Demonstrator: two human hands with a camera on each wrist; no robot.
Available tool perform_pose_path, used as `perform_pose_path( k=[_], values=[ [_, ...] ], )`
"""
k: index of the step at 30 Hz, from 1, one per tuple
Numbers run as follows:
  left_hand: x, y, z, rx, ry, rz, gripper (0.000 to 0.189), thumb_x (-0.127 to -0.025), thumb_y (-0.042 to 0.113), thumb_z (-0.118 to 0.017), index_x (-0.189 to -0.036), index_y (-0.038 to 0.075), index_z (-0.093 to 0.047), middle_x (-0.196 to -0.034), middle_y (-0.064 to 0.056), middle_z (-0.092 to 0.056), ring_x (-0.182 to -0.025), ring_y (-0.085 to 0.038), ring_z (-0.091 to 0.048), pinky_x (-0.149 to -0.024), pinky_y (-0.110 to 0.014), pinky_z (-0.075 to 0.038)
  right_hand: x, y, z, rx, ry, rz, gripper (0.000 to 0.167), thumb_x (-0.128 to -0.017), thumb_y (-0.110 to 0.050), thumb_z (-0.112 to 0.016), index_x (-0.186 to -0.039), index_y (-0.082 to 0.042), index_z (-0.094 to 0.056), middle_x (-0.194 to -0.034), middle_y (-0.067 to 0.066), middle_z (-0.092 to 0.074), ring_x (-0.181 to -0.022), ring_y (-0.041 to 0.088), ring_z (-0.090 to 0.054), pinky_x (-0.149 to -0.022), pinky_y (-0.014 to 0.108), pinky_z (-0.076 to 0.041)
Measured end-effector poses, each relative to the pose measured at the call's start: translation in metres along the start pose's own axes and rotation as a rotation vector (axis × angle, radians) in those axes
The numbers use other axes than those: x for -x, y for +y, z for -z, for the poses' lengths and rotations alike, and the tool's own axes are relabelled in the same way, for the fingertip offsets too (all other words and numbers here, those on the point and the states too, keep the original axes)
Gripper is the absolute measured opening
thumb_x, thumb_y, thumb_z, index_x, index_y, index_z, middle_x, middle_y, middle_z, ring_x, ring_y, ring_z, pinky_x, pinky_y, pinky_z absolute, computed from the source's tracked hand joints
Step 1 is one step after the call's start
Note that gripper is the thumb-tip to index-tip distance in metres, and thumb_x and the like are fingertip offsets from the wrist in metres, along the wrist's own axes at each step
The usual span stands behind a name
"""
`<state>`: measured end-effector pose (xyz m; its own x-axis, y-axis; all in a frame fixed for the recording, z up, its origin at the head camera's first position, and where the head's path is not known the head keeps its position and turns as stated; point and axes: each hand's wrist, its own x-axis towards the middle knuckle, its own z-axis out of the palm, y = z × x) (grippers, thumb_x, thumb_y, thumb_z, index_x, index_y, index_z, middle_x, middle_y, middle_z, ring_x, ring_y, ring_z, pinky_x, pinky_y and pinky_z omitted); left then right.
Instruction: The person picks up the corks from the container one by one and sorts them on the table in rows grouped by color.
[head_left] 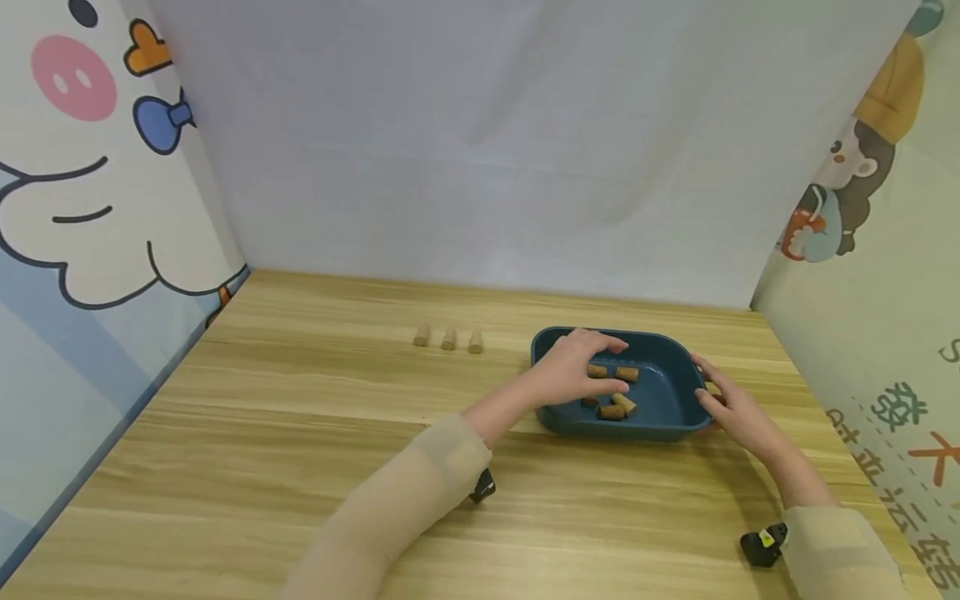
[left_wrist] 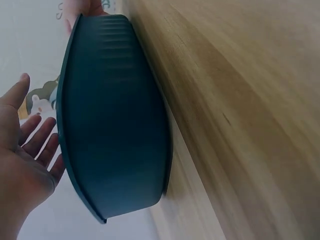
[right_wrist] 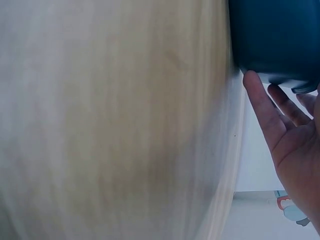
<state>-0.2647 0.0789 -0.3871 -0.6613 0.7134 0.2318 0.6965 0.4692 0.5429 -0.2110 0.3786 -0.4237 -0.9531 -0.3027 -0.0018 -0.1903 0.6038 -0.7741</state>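
Note:
A dark blue rectangular baking dish [head_left: 652, 432] stands on the table's right side. Inside it lie several brown corks [head_left: 627, 374]. My left hand [head_left: 576, 367] is over the dish's left half, thumb and fingers spread apart above the corks and holding nothing visible. In the left wrist view the same left hand [left_wrist: 25, 155] shows its fingers extended beside the dish's rim. My right hand [head_left: 738, 412] grips the dish's right end, thumb at the rim. From the right wrist, the little finger [right_wrist: 265, 107] reaches along the dish's underside.
Three pale corks [head_left: 448, 338] stand in a row on the wooden table [head_left: 300, 433], left of the dish. A white backdrop [head_left: 480, 150] hangs behind the table. Cartoon-printed sheets [head_left: 112, 192] flank both sides.

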Motion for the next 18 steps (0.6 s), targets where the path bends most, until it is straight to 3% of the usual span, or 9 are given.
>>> perform_pose_path(
  k=[10,18],
  values=[
    [-0.027,-0.004,-0.018,-0.006,-0.137,-0.035,0.059,-0.088,0.046,-0.061,-0.137,0.017,-0.049,-0.132,0.005,-0.054,-0.123,-0.015,-0.043,-0.107,-0.034,-0.034,-0.001,-0.001,0.001,-0.025,0.003,0.010,0.058,-0.103,-0.011,-0.037,-0.151,-0.003,-0.007,-0.139,0.038,-0.023,-0.102,0.051,-0.055,-0.061,0.036,-0.058],
    [-0.039,-0.011,-0.033,-0.055,-0.258,-0.047,0.056,-0.090,0.043,-0.060,-0.138,0.018,-0.047,-0.131,0.004,-0.055,-0.126,-0.015,-0.040,-0.108,-0.032,-0.031,-0.001,0.002,0.001,-0.020,0.005,0.001,0.058,-0.102,-0.011,-0.038,-0.151,-0.003,-0.007,-0.139,0.038,-0.024,-0.101,0.050,-0.056,-0.061,0.036,-0.058]
  ],
)
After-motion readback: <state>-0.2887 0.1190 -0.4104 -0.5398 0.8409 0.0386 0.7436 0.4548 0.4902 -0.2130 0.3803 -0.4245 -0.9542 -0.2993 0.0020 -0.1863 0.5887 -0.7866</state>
